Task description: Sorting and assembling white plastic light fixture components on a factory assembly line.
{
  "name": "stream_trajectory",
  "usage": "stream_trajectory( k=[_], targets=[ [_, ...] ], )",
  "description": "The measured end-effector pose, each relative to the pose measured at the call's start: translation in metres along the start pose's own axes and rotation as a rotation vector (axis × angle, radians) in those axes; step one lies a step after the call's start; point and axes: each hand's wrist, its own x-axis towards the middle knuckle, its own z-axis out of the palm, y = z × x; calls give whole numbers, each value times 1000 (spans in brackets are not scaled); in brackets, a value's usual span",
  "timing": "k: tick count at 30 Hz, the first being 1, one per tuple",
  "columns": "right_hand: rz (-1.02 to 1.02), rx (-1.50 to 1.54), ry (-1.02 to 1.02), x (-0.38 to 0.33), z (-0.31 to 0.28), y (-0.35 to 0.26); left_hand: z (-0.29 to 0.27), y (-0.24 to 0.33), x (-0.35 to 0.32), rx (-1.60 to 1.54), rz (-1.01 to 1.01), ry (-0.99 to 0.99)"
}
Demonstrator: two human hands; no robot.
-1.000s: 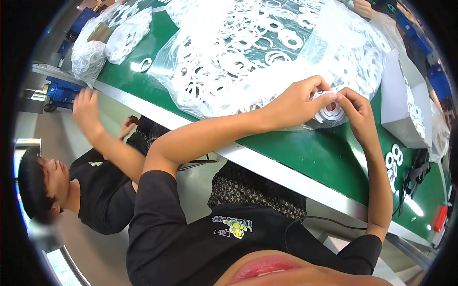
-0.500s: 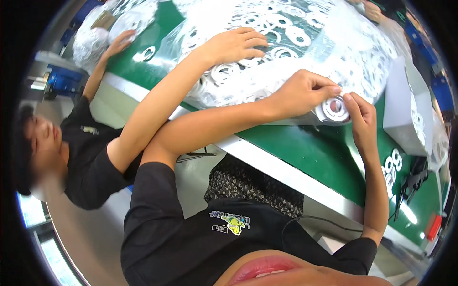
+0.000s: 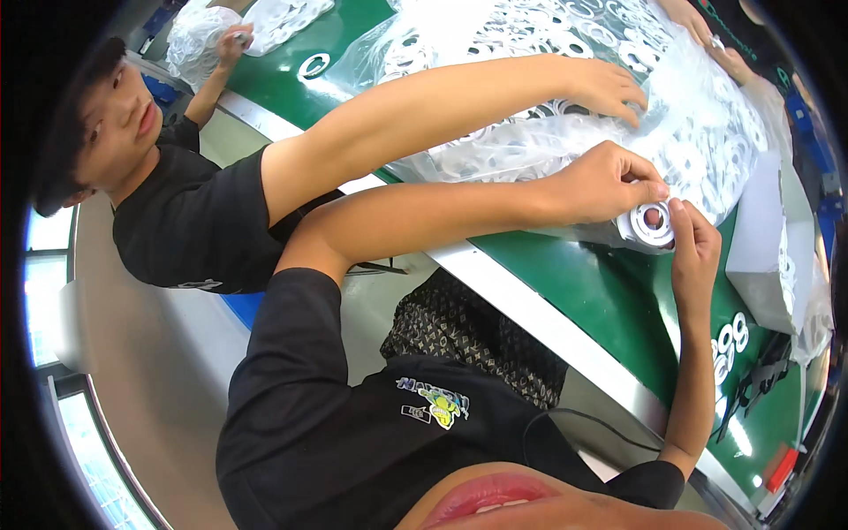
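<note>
Both the left hand (image 3: pixel 609 181) and right hand (image 3: pixel 693 243) pinch a stack of white rings (image 3: pixel 654 225), apparently squaring it; next calls for keeping edges flush.

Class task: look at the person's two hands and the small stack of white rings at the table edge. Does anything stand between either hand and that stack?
Nothing visible does. The left hand and the right hand both already grip the stack of white rings. A co-worker's arm reaches across the bagged rings beyond, clear of the stack.

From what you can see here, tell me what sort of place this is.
Most likely a factory or workshop assembly bench. A long green table carries a clear plastic bag of white rings, the left hand and right hand hold a stack of white rings, and a co-worker's hand reaches into the same heap.
</note>
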Motion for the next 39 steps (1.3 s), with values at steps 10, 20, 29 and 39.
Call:
stream_trajectory(
  k=[10, 20, 29, 39],
  targets=[
    [-60, 206, 74, 16, 2, 13, -1, 20, 4, -334, -213, 97],
    [-39, 106, -51, 5, -6, 14, 6, 17, -3, -14, -185, 5],
    [-42, 69, -145, 7, -7, 9, -1, 12, -1, -34, -186, -39],
    [-42, 234, 29, 8, -6, 12, 7, 22, 3, -285, -225, 40]
  ],
)
